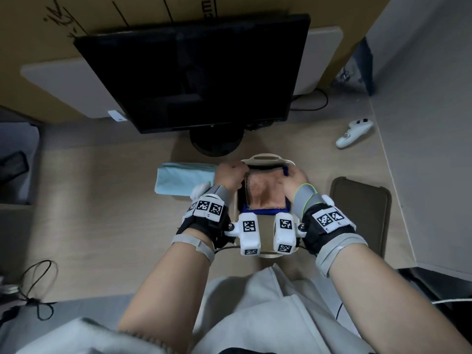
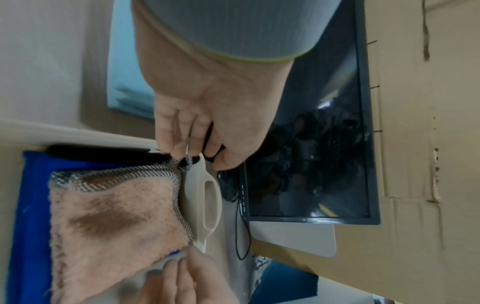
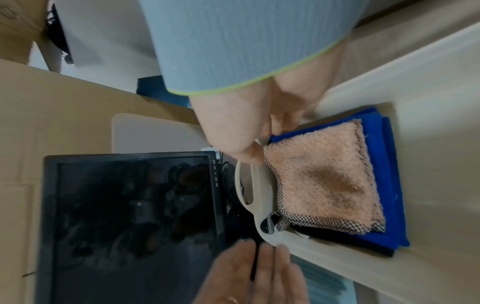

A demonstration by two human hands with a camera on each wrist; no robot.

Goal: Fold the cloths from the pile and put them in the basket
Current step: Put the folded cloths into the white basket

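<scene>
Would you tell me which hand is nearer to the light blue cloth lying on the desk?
Left. The left hand is right beside the light blue cloth; the right hand is across the basket from it.

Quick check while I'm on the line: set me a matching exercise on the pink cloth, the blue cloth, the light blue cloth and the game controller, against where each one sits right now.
Things:
1. pink cloth
2. blue cloth
3. light blue cloth
4. game controller

Places:
A. on the desk, left of the basket
B. on top of the stack in the basket
C. far right of the desk, near the wall
D. in the basket, under another cloth

Pairs: 1-B, 2-D, 3-A, 4-C
</scene>
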